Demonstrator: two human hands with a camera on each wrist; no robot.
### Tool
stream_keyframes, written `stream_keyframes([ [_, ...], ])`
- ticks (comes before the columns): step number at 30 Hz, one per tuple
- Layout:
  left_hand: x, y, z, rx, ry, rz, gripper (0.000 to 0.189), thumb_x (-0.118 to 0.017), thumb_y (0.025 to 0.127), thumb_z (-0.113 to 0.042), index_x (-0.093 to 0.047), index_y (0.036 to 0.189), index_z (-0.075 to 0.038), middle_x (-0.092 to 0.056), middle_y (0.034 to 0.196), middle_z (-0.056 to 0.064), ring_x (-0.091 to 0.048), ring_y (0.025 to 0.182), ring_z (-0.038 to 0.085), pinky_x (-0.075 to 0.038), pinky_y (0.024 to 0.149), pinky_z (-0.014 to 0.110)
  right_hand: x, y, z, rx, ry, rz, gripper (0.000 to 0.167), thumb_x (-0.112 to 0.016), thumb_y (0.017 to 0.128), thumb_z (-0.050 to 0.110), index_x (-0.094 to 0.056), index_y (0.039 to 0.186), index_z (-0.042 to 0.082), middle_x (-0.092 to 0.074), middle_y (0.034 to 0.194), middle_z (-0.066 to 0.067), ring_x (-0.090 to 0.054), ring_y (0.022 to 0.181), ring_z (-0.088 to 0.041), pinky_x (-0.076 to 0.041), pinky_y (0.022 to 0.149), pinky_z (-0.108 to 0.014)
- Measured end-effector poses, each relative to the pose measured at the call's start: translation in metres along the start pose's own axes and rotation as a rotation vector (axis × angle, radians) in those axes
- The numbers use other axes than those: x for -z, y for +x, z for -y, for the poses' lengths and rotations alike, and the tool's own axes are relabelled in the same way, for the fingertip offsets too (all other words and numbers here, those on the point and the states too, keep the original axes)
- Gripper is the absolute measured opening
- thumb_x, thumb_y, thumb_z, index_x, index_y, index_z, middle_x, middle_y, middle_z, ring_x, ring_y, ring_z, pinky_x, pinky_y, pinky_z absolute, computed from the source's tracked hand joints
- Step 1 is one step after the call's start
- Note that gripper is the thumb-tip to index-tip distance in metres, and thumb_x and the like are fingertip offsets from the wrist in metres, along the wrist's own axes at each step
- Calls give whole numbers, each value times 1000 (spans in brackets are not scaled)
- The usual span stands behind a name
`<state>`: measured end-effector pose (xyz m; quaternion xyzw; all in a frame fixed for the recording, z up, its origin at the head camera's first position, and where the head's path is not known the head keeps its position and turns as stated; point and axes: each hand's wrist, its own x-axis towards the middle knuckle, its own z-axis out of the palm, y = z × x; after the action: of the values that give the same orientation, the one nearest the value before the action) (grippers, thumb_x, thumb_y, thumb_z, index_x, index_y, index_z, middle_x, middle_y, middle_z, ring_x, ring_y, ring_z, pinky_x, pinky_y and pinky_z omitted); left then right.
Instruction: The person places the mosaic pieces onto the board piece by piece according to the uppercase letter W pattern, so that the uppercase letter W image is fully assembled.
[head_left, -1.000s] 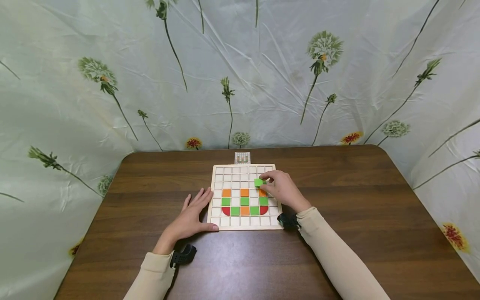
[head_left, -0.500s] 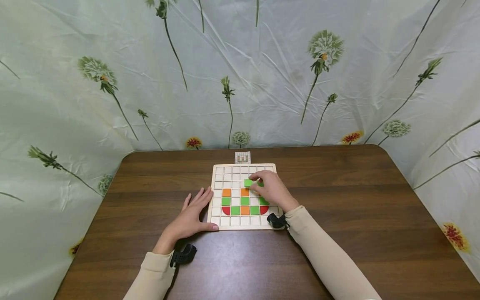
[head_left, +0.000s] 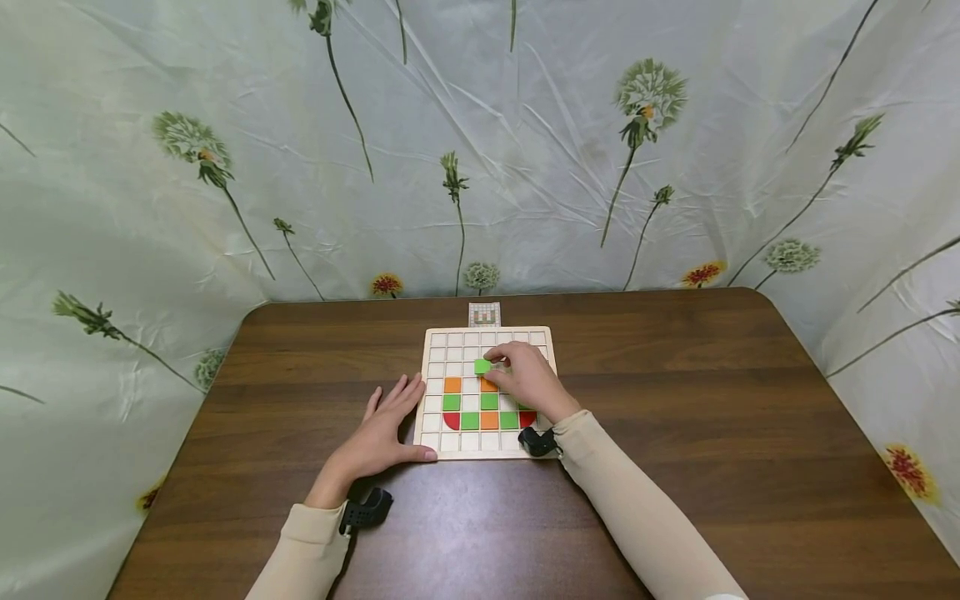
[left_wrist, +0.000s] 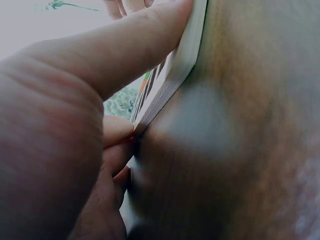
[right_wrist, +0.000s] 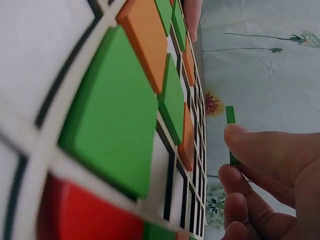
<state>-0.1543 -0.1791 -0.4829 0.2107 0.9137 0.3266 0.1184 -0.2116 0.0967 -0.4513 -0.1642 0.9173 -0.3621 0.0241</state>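
Observation:
On the wooden table lies a pale gridded board, with orange, green and red tiles set in its cells. My right hand pinches a square green tile between thumb and fingertips, just above an orange tile in the middle column. In the right wrist view the held green tile is seen edge-on, apart from the board. My left hand rests along the board's left side, fingers spread. Its thumb touches the board's near corner. The right hand hides part of the board's right side.
A small printed card with a coloured grid pattern lies just beyond the board's far edge. The brown table extends on both sides. Behind it hangs a pale cloth printed with dandelions.
My right hand has moved left over the board with the green tile, from the right-hand column to the middle one. The left hand has stayed in place.

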Motion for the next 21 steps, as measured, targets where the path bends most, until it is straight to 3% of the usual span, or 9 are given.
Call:
stream_keyframes([
  [21,0,0,0,-9,9,-3,117,-86,74,-52,-21,161,-9,-14,168,5,-6,155,29,7,118,58,-20,18,13,34,-3,21,25,-73,90,12,-76,114,6,-73,110,-7,-65,100,-21,-52,87,-36],
])
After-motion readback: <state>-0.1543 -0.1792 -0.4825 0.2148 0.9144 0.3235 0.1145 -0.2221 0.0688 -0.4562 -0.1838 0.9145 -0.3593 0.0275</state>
